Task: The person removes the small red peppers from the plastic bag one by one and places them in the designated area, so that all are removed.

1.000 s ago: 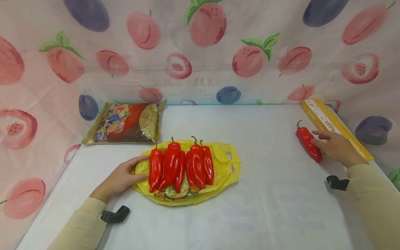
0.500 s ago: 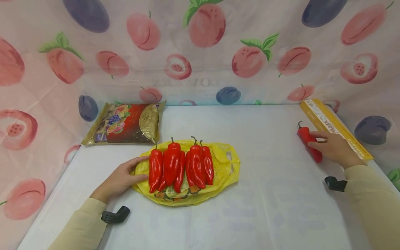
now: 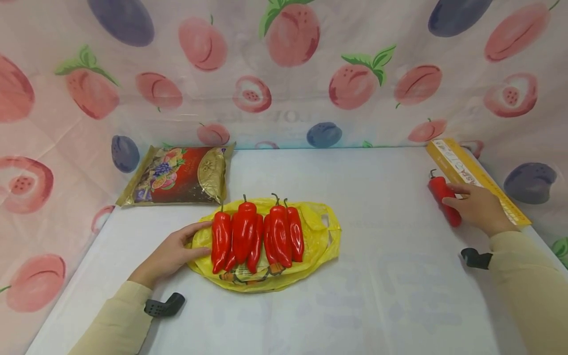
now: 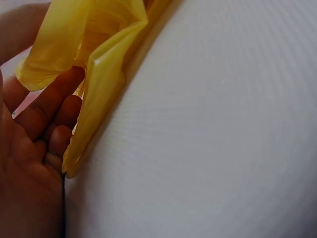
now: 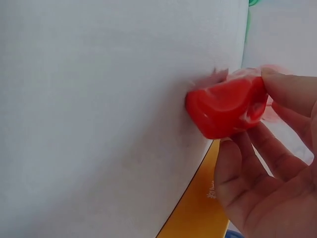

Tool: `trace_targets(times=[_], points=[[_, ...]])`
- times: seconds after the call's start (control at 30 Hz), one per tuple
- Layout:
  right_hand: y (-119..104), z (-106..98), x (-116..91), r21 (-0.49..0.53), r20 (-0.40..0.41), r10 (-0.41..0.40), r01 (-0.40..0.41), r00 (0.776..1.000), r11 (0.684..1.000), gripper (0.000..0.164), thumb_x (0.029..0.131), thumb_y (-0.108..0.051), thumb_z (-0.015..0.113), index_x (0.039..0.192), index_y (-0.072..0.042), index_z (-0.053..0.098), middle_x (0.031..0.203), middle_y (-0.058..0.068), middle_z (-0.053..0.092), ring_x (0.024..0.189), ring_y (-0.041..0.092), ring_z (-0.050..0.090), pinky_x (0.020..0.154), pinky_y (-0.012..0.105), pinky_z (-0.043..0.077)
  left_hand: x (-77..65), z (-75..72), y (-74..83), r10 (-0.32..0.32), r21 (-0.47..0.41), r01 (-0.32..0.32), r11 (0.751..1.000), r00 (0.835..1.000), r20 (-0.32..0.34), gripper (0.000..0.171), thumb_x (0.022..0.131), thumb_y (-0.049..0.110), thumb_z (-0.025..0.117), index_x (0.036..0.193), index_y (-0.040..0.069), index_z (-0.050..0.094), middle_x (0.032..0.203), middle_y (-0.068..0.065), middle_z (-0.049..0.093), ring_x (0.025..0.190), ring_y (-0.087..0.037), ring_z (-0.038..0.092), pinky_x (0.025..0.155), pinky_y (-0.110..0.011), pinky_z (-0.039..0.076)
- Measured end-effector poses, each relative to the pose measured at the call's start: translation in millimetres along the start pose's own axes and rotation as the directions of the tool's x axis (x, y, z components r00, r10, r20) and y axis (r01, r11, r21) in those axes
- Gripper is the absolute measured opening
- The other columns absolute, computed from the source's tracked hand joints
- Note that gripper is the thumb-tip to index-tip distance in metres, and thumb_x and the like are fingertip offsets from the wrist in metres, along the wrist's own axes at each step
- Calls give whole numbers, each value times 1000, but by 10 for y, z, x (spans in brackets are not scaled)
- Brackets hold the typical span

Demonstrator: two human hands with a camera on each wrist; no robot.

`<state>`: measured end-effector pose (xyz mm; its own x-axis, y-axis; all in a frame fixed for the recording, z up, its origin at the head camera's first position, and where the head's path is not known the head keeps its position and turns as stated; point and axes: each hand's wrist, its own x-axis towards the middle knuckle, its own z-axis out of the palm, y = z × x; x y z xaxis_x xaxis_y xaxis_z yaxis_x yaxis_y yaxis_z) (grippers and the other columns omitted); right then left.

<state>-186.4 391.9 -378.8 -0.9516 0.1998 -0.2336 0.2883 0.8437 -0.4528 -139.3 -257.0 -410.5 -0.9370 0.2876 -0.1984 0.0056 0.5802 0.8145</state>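
On the left, my left hand (image 3: 170, 254) holds the near-left edge of a yellow plastic bag (image 3: 317, 246). In the left wrist view a fold of the bag (image 4: 106, 64) lies between the thumb and the curled fingers (image 4: 44, 109). Several glossy red peppers (image 3: 279, 236) with dark stems lie side by side on the bag. Far to the right, my right hand (image 3: 477, 207) grips another red pepper (image 3: 439, 190) round its middle, stem pointing away. The right wrist view shows this pepper (image 5: 225, 106) end-on between thumb and fingers, close over the white table.
A brown and gold printed packet (image 3: 177, 175) lies behind the bag at the left. A yellow pasta box (image 3: 461, 165) lies slanted along the right edge, beside my right hand. Fruit-print cloth (image 3: 288, 98) walls the table (image 3: 377, 296) at the back and sides.
My right fingers have closed round the lone red pepper, and it has shifted slightly to the right and away. My left hand, the bag and its peppers have not moved.
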Motion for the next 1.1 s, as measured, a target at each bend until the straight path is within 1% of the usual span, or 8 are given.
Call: trace_targets(times=[0.13,0.33,0.63,0.77,0.87,0.97,1.1], points=[[-8,-3,-3,11,-11,23,-23,1000,1000,82,82,-56,50,142,-12,16,128,32,29,110,48,24,83,62,35,6,2,-13,-10,5,10,1000,1000,-2,63,75,42,68,131,26,44,138,-9,34,124,-32,28,96,-57,26],[22,-3,15,35,4,51,-51,999,998,85,81,-58,49,143,-12,12,128,32,29,110,48,24,84,63,33,3,5,1,-3,5,3,1000,1000,0,63,76,41,68,131,25,44,138,-10,34,124,-32,28,96,-57,27],[25,-25,27,34,-15,42,-42,999,999,88,79,-61,48,143,-11,14,128,31,30,110,48,24,81,62,35,4,1,3,0,-16,0,1000,1000,0,61,78,34,68,132,23,42,138,-11,33,124,-33,27,96,-57,25],[-8,-48,4,30,-20,39,-38,999,999,88,78,-63,48,143,-12,14,127,31,31,110,48,23,76,59,38,8,4,-7,5,-10,-5,1000,1000,-2,62,77,35,68,132,22,43,139,-11,33,125,-33,26,97,-56,24],[-75,-75,-46,24,-11,13,-13,1000,1000,90,77,-65,47,143,-13,14,126,31,33,109,48,25,73,56,42,7,6,-11,8,-3,-8,1000,1000,-3,62,77,38,68,132,22,43,139,-11,33,126,-33,26,97,-56,24],[-186,-93,-119,9,-1,-38,38,999,999,91,76,-67,46,143,-15,12,126,31,35,108,48,28,72,54,44,6,8,-10,3,-5,-3,1000,1000,-3,63,76,41,68,131,24,44,139,-10,33,125,-33,27,97,-56,24],[-383,-74,-218,-16,-13,-128,128,992,992,87,77,-67,44,143,-18,17,126,30,35,108,47,29,75,58,39,8,10,-8,-8,-8,8,1000,1000,-1,64,74,43,68,131,25,44,139,-9,33,126,-32,27,97,-55,25]])
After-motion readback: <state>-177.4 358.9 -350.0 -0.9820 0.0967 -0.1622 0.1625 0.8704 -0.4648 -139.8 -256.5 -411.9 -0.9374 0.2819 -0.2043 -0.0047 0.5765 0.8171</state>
